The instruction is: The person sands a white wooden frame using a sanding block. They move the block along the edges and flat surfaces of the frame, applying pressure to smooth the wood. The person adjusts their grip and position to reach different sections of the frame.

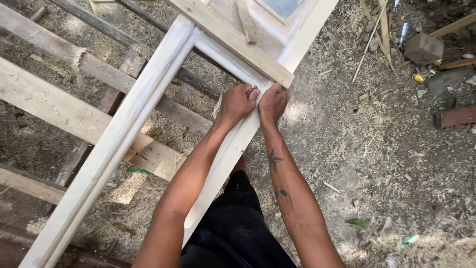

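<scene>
A white-primed wooden window frame (124, 124) lies slanted across rough planks. My left hand (238, 101) and my right hand (272, 101) press side by side on the frame's right rail (233, 144), just below the end of a bare timber batten (233, 39) that lies across the frame. The left hand's fingers are curled with a small thing pinched at the fingertips; I cannot make out what it is. My right hand's fingers are bent flat against the rail near the batten's end.
Bare planks (59, 106) run under the frame on the left. The ground (377, 164) on the right is covered in sawdust and shavings. Wood offcuts, a block (423, 48) and thin sticks lie at the top right. My dark trousers (233, 228) are at the bottom.
</scene>
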